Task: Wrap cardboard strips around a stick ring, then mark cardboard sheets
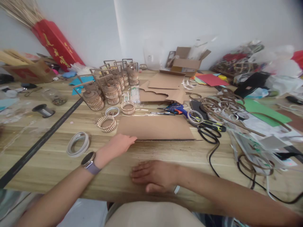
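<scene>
My left hand (117,145), with a watch on the wrist, lies flat on the wooden table (59,157), its fingers stretched out and touching the near left corner of a brown cardboard sheet (156,127). My right hand (153,175) rests palm down near the table's front edge, fingers extended toward the left, holding nothing. The cardboard sheet lies flat just beyond both hands.
Several small woven lantern-like baskets (111,91) and rings (107,123) stand behind the sheet. A tape roll (78,144) lies at left, scissors (208,127) and a glue gun (176,109) at right, with cables, cardboard hoops, coloured paper and an open box (187,63) further back.
</scene>
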A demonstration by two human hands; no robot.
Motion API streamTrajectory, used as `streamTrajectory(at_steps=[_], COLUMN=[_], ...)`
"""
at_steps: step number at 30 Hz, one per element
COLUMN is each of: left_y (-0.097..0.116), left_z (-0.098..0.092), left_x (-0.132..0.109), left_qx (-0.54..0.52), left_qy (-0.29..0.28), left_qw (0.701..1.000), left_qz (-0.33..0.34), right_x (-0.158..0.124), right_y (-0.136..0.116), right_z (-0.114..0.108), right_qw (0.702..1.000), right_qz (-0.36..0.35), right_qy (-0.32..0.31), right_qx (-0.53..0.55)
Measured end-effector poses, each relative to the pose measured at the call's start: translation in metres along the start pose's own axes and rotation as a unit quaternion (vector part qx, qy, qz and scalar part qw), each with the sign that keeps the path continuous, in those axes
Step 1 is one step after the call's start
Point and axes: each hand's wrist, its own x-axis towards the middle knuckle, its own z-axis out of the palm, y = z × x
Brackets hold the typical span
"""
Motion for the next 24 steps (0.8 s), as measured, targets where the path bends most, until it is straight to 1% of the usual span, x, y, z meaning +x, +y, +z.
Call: streamTrajectory(at_steps=[3,6,8,10,11,13,14,15,17,18,20,22,24], left_y=[0.001,0.002,0.003,0.003,0.003,0.002,0.002,0.001,0.001,0.001,0.001,0.002,0.003], left_z=[0.001,0.000,0.000,0.001,0.002,0.005,0.006,0.007,0.008,0.008,0.007,0.006,0.005], left_x=[0.000,0.000,0.000,-0.001,-0.001,-0.002,-0.002,-0.002,-0.002,-0.002,-0.001,-0.002,-0.002], left_qx=[0.010,0.019,0.024,0.028,0.031,0.035,0.038,0.041,0.049,0.053,0.059,0.067,0.071], left_qy=[-0.016,-0.027,-0.031,-0.032,-0.032,-0.031,-0.032,-0.032,-0.035,-0.037,-0.039,-0.040,-0.043], left_qw=[1.000,0.999,0.999,0.999,0.999,0.999,0.999,0.999,0.998,0.998,0.997,0.997,0.997], left_qz=[-0.003,-0.009,-0.012,-0.015,-0.015,-0.015,-0.014,-0.012,-0.009,-0.009,-0.009,-0.007,-0.006], right_x=[-0.037,-0.082,-0.103,-0.110,-0.106,-0.089,-0.076,-0.063,-0.039,-0.029,-0.018,-0.016,-0.020], right_y=[-0.014,-0.034,-0.046,-0.053,-0.055,-0.054,-0.052,-0.050,-0.046,-0.045,-0.044,-0.046,-0.049], right_z=[-0.005,-0.011,-0.009,0.004,0.014,0.040,0.053,0.065,0.081,0.085,0.084,0.078,0.073], right_qw=[0.999,0.997,0.996,0.984,0.969,0.923,0.914,0.913,0.898,0.893,0.891,0.895,0.890], right_qz=[0.006,0.058,0.086,0.145,0.185,0.278,0.271,0.237,0.193,0.189,0.211,0.252,0.305], right_qy=[0.003,0.015,0.021,0.050,0.075,0.112,0.125,0.126,0.136,0.138,0.137,0.133,0.135], right_qx=[0.050,0.049,0.000,-0.093,-0.148,-0.240,-0.275,-0.308,-0.370,-0.384,-0.378,-0.343,-0.311])
